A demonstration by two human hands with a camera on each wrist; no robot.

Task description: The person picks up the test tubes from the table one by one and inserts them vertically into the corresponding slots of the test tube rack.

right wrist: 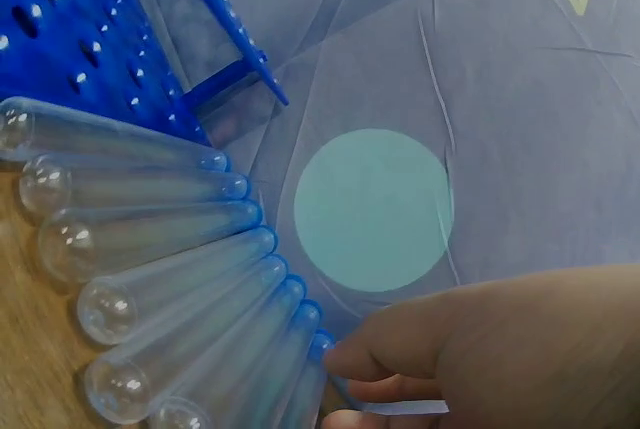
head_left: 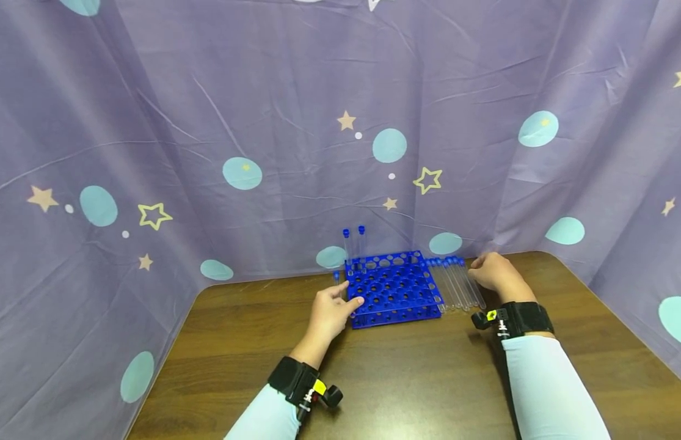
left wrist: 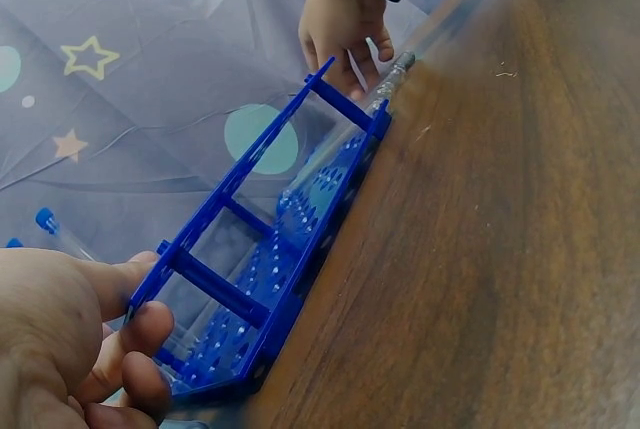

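My left hand (head_left: 330, 311) grips the left end of a blue test tube rack (head_left: 395, 290), thumb on one side of its top plate and fingers on the other, as the left wrist view shows. Two clear test tubes (head_left: 362, 244) with blue caps stand upright in the rack's back left corner. To the right of the rack, several capped test tubes (right wrist: 150, 229) lie side by side, rounded ends toward me. At the outermost tube, my right hand (head_left: 491, 272) has a fingertip right at the blue cap (right wrist: 322, 344), thumb and fingers apart and loosely bent.
The brown wooden table (head_left: 406, 379) bears the rack and tubes. Close behind them hangs a purple curtain (head_left: 296, 208) with stars and dots, which also encloses both sides. Another blue cap (head_left: 336, 277) shows just left of the rack.
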